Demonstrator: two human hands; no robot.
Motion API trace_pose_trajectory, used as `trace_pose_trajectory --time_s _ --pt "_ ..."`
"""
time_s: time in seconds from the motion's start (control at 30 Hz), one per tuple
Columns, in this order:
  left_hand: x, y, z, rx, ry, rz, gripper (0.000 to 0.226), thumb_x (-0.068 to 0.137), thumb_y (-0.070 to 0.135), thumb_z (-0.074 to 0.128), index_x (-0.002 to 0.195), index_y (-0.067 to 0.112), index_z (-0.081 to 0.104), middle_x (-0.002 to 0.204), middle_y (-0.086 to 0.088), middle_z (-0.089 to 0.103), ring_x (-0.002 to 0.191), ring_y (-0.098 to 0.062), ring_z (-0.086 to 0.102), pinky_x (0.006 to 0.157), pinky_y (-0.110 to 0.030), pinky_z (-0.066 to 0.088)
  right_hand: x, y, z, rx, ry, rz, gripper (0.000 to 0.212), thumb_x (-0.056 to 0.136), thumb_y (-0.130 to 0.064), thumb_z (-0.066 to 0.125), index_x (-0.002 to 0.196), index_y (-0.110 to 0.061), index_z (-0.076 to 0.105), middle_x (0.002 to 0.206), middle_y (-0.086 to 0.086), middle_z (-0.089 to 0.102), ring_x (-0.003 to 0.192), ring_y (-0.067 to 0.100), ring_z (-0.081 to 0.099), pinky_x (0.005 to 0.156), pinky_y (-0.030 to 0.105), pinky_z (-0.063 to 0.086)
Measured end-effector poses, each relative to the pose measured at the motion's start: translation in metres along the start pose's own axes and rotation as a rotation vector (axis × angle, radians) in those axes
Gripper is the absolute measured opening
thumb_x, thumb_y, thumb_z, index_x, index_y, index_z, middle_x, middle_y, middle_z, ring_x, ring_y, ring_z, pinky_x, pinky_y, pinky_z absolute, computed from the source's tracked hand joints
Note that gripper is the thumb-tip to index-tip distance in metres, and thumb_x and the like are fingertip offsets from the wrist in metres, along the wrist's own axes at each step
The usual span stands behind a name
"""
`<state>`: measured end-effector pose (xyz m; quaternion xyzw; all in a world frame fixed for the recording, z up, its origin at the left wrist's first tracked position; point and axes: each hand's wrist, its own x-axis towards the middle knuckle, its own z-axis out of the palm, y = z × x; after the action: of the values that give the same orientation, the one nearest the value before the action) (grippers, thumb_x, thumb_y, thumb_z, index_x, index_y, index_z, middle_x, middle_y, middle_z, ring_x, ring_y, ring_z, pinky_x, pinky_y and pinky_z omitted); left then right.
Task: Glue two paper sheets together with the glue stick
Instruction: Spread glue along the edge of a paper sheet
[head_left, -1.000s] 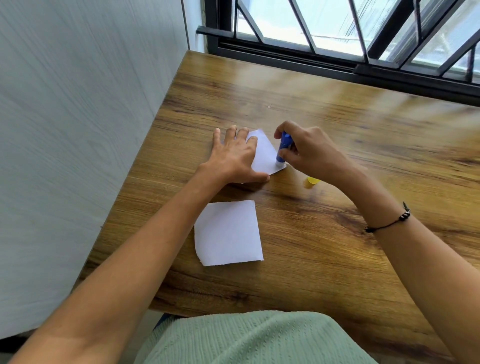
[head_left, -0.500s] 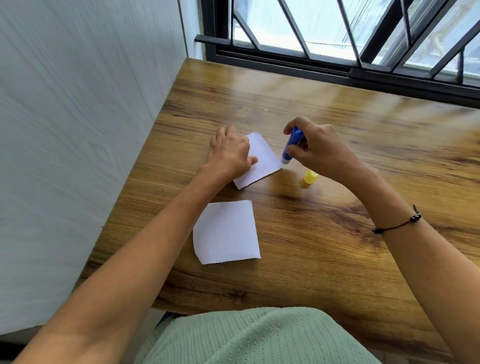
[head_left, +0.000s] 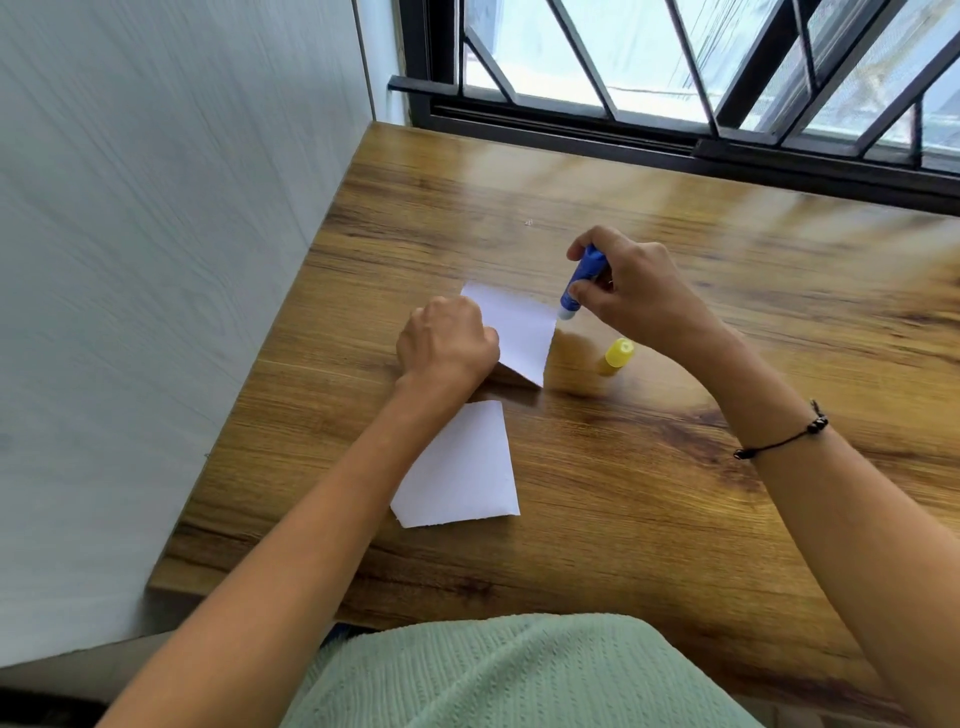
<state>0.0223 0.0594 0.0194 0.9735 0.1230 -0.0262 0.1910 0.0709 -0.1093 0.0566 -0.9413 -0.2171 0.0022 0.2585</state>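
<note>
Two white paper sheets lie on the wooden table (head_left: 675, 493). My left hand (head_left: 447, 345) grips the left edge of the far sheet (head_left: 519, 332), whose right side tilts up off the table. My right hand (head_left: 634, 293) holds the blue glue stick (head_left: 582, 280) nearly upright, its white tip at the far sheet's right corner. The near sheet (head_left: 462, 467) lies flat, partly under my left forearm. The yellow cap (head_left: 615, 356) of the glue stick sits on the table to the right of the far sheet.
A grey wall (head_left: 156, 260) runs along the table's left edge. A barred window (head_left: 675, 67) with a black frame stands behind the far edge. My green-clad lap (head_left: 493, 675) sits at the near edge.
My left hand went from lying flat on the far sheet to gripping its left edge, and the sheet lifted and turned. The glue stick rose from the sheet's surface to its right corner.
</note>
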Motion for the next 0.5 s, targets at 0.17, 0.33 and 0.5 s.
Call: trace_pose_trajectory --time_s 0.17,0.33,0.5 --pt "-0.017 0.009 0.0 0.011 -0.038 0.008 0.042 0.087 0.03 0.048 0.054 0.014 0.029 0.071 -0.008 0.042 0.072 -0.027 0.042 0.062 -0.033 0.032 0.003 0.0 0.004 -0.006 0.008 -0.005 0.026 0.085 -0.01 0.06 0.11 -0.008 0.053 0.081 0.004 0.056 0.058 0.008 0.046 0.062 0.023 0.037" --pt "-0.018 0.016 -0.001 0.051 -0.07 0.049 0.038 0.088 0.033 0.049 0.06 0.013 0.034 0.073 -0.007 0.041 0.073 -0.026 0.041 0.062 -0.033 0.03 0.005 0.001 0.006 -0.031 0.032 -0.004 0.027 0.084 -0.01 0.06 0.109 -0.008 0.053 0.084 0.008 0.058 0.07 0.022 0.053 0.069 0.035 0.047" --pt "-0.006 0.018 0.0 0.113 -0.055 0.273 0.037 0.087 0.037 0.051 0.11 0.009 0.052 0.112 -0.013 0.052 0.109 -0.03 0.044 0.079 -0.036 0.037 0.013 0.004 0.007 -0.024 0.108 0.009 0.027 0.083 -0.007 0.059 0.109 -0.008 0.053 0.08 0.007 0.058 0.067 0.023 0.054 0.068 0.04 0.05"
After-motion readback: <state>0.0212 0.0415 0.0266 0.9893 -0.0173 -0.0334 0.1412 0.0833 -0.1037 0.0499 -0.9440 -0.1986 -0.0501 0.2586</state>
